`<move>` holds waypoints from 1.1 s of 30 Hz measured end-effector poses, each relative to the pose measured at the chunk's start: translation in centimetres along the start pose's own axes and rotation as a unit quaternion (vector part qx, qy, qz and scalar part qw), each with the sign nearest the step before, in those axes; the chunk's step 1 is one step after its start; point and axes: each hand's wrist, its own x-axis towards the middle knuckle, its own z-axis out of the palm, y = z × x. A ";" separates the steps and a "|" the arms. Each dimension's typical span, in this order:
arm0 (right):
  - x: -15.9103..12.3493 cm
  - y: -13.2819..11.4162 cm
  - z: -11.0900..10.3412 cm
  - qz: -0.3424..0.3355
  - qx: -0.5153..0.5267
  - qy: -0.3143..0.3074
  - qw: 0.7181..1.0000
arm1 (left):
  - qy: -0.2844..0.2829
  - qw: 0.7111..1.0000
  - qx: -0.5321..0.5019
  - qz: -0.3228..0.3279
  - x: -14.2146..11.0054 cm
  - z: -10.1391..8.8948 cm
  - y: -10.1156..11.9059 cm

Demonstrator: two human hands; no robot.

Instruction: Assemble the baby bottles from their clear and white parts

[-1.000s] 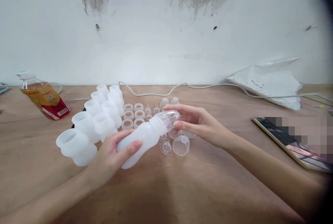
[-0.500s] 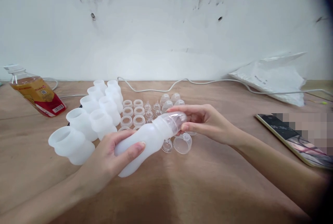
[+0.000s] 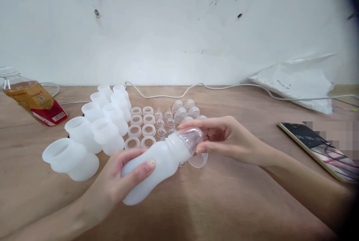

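Note:
My left hand point(image 3: 120, 181) is wrapped round the body of a milky white baby bottle point(image 3: 157, 158), tilted with its top toward the upper right. On that top sits a clear dome cap point(image 3: 192, 138), which my right hand point(image 3: 221, 138) grips between thumb and fingers. Just beyond the bottle lie rows of white collar rings point(image 3: 148, 130), clear bottle nipples point(image 3: 159, 123) and more clear caps point(image 3: 180, 114). Some of these are hidden behind the bottle and my right hand. To the left stand two rows of open white bottles point(image 3: 81, 130).
A drink bottle point(image 3: 36, 101) with a yellow and red label is at the far left. A phone point(image 3: 316, 151) lies at the right. Behind it rests a white plastic bag point(image 3: 297, 82). A white cable point(image 3: 174, 96) runs along the wall at the back of the wooden table point(image 3: 224, 203).
The view has tipped down and shifted slightly. Both hands have brought the capped bottle a little lower and nearer. My grips on bottle and cap stay much the same.

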 end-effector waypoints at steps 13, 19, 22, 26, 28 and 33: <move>-0.1 0.1 1.4 0.011 0.027 0.010 1.000 | -0.001 1.000 -0.009 -0.027 -0.5 0.3 0.0; 0.2 -0.6 1.2 -0.014 -0.032 0.018 0.999 | -0.001 1.000 -0.013 -0.019 -0.4 0.3 0.5; 0.3 -3.1 0.1 -0.059 -0.109 0.031 0.992 | -0.040 0.996 -0.076 0.005 0.1 -0.1 0.5; -0.2 -6.8 -3.0 -0.116 -0.273 0.197 0.935 | -0.148 0.970 -0.193 0.000 0.7 -0.3 0.2; -0.7 -7.3 -5.3 -0.103 -0.328 0.334 0.878 | -0.158 0.973 -0.165 -0.027 0.6 0.0 0.2; -1.4 -4.6 -11.5 0.152 -0.502 0.444 0.726 | -0.218 0.972 -0.001 -0.092 -0.8 0.4 1.1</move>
